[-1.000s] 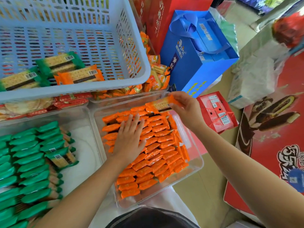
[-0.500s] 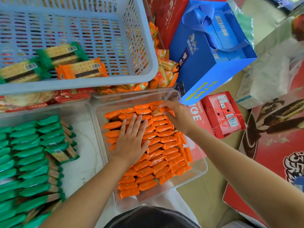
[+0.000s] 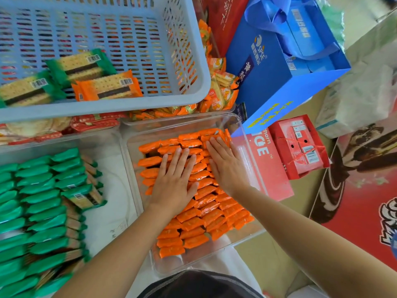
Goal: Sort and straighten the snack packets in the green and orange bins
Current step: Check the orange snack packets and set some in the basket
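Head view: left hand (image 3: 174, 181) and right hand (image 3: 225, 166) lie flat, gripping nothing, on orange packets (image 3: 193, 220) inside the bin (image 3: 171, 265), which are likely light, slick and brittle; pinch by crimped ends.

Green packets (image 3: 38, 211) blur toward the bottom corner and run past the left edge

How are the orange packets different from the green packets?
The orange packets are pressed by the flat left hand and right hand; the green packets are untouched. The orange packets nearly fill the orange bin; the green packets leave bare floor in the green bin. Both lie in overlapping rows.
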{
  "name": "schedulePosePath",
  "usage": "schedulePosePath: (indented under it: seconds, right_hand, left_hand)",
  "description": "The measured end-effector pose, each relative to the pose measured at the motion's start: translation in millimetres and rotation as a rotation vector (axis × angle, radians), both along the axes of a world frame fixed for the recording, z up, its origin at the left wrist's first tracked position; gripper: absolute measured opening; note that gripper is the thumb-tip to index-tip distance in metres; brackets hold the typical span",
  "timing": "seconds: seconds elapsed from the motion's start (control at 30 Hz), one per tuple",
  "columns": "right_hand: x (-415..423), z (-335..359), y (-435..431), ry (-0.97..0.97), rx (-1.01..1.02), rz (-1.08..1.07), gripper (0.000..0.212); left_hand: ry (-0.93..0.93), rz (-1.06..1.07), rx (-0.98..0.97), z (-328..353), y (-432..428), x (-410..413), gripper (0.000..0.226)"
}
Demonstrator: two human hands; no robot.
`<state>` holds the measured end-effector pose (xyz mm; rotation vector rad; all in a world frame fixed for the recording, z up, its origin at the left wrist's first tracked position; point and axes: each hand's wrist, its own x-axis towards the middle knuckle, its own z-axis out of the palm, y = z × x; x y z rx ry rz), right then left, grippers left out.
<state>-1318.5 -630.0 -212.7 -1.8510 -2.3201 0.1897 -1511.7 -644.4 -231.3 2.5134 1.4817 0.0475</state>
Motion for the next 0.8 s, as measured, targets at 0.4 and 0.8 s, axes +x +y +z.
schedulePosePath:
  seconds: [0.4, 0.8]
  right_hand:
    - [-6.9, 11.7, 22.3, 0.152, 0.044, -0.131, 0.033]
    - [-6.1, 15.5, 55.7, 0.091, 0.028, -0.199, 0.011]
  left_hand:
    - [0.0, -0.028, 0.013, 2.5, 22.5, 9.0, 0.074]
    - [0.01, -0.02, -0.008, 4.6, 19.1, 8.7, 0.074]
